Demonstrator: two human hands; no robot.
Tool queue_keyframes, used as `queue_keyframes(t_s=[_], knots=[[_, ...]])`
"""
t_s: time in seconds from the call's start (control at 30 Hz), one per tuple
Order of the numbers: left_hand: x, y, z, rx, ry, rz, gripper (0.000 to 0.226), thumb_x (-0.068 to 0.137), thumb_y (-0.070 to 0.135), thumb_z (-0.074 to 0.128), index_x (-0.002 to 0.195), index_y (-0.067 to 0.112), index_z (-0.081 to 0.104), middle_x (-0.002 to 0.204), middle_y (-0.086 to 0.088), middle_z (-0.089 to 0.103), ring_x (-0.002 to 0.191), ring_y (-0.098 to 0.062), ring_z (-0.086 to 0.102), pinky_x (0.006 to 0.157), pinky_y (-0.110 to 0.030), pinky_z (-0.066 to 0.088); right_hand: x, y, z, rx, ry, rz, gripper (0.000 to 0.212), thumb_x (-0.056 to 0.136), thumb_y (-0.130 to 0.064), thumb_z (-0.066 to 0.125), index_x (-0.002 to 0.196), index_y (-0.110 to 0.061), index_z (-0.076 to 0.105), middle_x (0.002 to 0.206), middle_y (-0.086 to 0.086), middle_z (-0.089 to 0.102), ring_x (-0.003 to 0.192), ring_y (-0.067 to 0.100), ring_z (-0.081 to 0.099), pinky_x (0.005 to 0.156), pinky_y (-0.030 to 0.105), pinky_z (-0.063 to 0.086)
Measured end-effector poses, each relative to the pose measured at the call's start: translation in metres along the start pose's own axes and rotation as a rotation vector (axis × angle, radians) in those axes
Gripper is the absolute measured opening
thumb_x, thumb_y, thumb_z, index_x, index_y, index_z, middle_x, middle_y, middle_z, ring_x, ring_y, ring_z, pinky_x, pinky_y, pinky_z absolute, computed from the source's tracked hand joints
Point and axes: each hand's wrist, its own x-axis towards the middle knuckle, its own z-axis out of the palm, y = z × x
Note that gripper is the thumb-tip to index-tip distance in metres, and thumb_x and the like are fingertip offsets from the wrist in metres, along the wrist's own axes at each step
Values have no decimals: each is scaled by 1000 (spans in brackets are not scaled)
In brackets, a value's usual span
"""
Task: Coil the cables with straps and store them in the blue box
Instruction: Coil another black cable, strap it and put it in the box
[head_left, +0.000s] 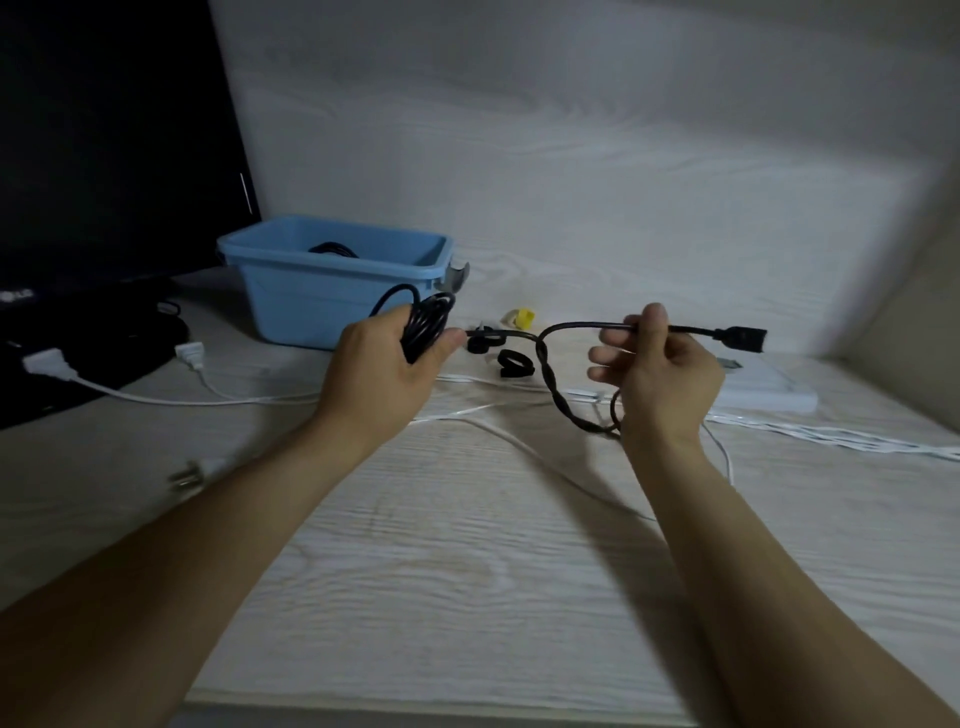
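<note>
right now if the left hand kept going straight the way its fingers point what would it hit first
Probably the blue box: the left hand, gripping the black cable coil, points up toward its front wall, though depth is unclear.

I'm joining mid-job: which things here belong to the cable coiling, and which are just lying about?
Job:
black cable, coiled in left hand, end pinched by right hand
black straps
blue box
white cables

Lying about:
monitor
yellow piece

We saw the left hand (387, 358) gripping the coiled black cable (423, 325), the right hand (657, 364) pinching its free end beside the blue box (311, 306).
</note>
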Motion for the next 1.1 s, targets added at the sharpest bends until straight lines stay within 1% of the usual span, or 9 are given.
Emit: queue_keyframes(t_s=[0.3,0.37,0.47,0.57,0.73,0.87,0.93,1.0,1.1], knots=[[5,-11,-2,70,120,-29,41,88,38,69,72,1,59,68,-11,63,65,-29,60,61,-45,51,24,-13,-17,321,220,169,36,103,-17,51,70,-5,49,49,3,50,40,17,47,46,26,47],[7,-14,-3,96,144,-50,40,88,38,69,76,0,61,72,-11,66,69,-28,62,65,-44,53,30,-13,-23,374,160,291,33,103,-14,51,71,-7,48,44,-1,51,39,14,49,44,24,49],[11,-23,-10,122,204,-133,40,88,38,69,79,-1,64,78,-10,67,75,-26,63,68,-37,53,39,-17,-35,211,-110,534,27,102,-22,52,79,-9,54,50,-4,58,43,4,55,50,14,52],[13,-35,-16,84,203,-174,38,90,37,67,83,-1,65,81,-10,68,78,-23,63,69,-32,51,43,-21,-43,-66,-352,526,35,99,-33,56,71,-12,54,51,-5,53,42,5,49,47,15,47],[14,-28,-11,-1,140,-211,30,93,36,63,77,11,59,70,11,59,67,-1,55,58,-8,38,38,-27,-26,207,-390,571,29,99,-33,56,77,-14,59,64,-4,56,57,8,54,53,20,50],[27,-12,-16,-70,159,-269,31,94,33,62,67,22,53,67,12,56,64,1,53,53,-9,38,38,-48,-10,417,-467,610,24,101,-18,52,83,-7,62,85,7,68,84,19,70,76,27,60],[35,-3,-23,-51,146,-257,34,94,31,62,64,23,50,64,10,55,61,0,51,51,-7,36,41,-64,-8,434,-530,584,20,103,-13,46,91,-6,61,96,9,70,95,22,72,80,27,59],[42,3,-32,-30,124,-237,35,93,32,63,63,21,48,63,8,53,60,-2,49,49,-9,35,44,-78,-8,387,-503,528,19,104,-13,44,96,-8,60,94,3,72,96,18,72,78,25,59],[47,5,-44,9,112,-200,39,90,29,69,59,24,45,58,9,48,55,-2,45,49,-14,33,50,-86,-11,296,-316,488,18,103,-14,50,90,-7,61,83,0,70,79,10,73,72,19,59]])
